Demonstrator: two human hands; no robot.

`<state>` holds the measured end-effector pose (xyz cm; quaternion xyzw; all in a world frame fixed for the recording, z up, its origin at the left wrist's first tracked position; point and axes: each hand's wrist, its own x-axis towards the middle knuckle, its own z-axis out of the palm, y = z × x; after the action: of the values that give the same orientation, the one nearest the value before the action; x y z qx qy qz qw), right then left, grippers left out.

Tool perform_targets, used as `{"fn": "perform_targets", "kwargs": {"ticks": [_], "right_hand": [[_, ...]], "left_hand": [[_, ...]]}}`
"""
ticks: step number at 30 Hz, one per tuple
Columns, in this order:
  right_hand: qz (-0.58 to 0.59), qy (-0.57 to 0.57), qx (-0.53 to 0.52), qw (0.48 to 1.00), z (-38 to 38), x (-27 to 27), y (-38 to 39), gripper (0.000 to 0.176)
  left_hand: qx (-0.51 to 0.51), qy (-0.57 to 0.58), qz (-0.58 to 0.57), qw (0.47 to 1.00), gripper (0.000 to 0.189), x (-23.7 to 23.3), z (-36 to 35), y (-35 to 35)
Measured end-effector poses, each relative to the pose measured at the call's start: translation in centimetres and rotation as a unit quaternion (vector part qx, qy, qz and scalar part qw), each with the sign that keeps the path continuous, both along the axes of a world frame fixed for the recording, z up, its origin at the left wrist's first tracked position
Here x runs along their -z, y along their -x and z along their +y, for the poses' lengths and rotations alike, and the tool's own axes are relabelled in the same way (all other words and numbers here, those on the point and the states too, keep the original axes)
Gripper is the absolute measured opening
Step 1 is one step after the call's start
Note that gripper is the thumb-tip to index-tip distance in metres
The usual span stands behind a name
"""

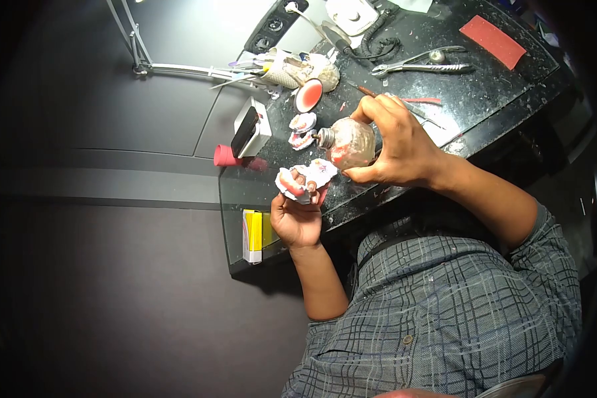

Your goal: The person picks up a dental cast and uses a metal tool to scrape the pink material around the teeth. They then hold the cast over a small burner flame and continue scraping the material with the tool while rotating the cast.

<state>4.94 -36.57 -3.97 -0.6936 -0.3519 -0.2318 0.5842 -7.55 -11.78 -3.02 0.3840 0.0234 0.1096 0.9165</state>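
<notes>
My left hand (300, 222) holds a white plaster dental model (320, 170) with pink wax on it, near the front edge of the black worktop. Above and to the right of it, my right hand (398, 142) is wrapped round a round glass bottle (351, 143) with a metal neck. The bottle lies tilted in my grip, its neck pointing left. Just beyond that neck, another pair of white models with pink gums (302, 131) rests on the worktop. A round dish of red wax (309, 95) leans behind them.
Behind stands a holder with tools (284, 70). Pliers (421, 64), a red wax sheet (492, 42) and a corded handpiece (338, 40) lie at the back. Toward the left are a white box (259, 129), a pink cup (225, 156) and a yellow box (253, 235).
</notes>
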Motion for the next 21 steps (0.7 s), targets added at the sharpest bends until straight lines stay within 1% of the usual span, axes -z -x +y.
{"fn": "perform_targets", "kwargs": {"ticks": [2, 3, 5, 9, 11, 15, 17, 18, 20, 21], "right_hand": [[0.001, 0.004, 0.002, 1.0, -0.1, 0.0, 0.0, 0.059], [0.003, 0.004, -0.001, 1.0, -0.2, -0.1, 0.1, 0.06], [0.004, 0.003, -0.004, 1.0, -0.2, -0.2, 0.1, 0.06], [0.004, 0.0, -0.001, 1.0, -0.2, -0.2, 0.1, 0.06], [0.001, 0.001, 0.0, 1.0, -0.3, -0.2, 0.1, 0.059], [0.003, -0.004, -0.005, 1.0, -0.2, -0.1, 0.0, 0.058], [0.003, -0.004, -0.004, 1.0, -0.2, -0.1, 0.1, 0.057], [0.005, 0.0, -0.004, 1.0, -0.2, -0.1, 0.1, 0.057], [0.007, 0.003, -0.004, 1.0, -0.2, 0.0, 0.1, 0.058], [0.006, 0.005, -0.003, 1.0, -0.1, 0.0, 0.1, 0.058]], "left_hand": [[0.06, 0.064, -0.03, 0.996, 0.045, 0.1, 0.1, -0.1], [0.059, 0.064, -0.03, 0.996, 0.045, 0.3, 0.4, -0.1], [0.078, 0.108, -0.041, 0.99, 0.046, 0.7, 1.1, 0.0], [0.04, 0.108, -0.042, 0.992, 0.042, 1.1, 1.4, -0.2], [0.009, 0.047, -0.047, 0.998, 0.038, 0.9, 0.9, -0.3], [-0.006, 0.045, -0.054, 0.998, 0.036, 0.1, -0.7, -0.4], [-0.052, -0.002, -0.041, 0.998, 0.035, 0.1, -1.1, -0.3], [-0.052, -0.002, -0.04, 0.998, 0.035, 0.2, -1.2, -0.3], [-0.112, -0.141, -0.054, 0.982, 0.035, 0.4, -1.6, -0.4], [-0.112, -0.141, -0.054, 0.982, 0.035, 0.1, -2.2, -0.5]]}}
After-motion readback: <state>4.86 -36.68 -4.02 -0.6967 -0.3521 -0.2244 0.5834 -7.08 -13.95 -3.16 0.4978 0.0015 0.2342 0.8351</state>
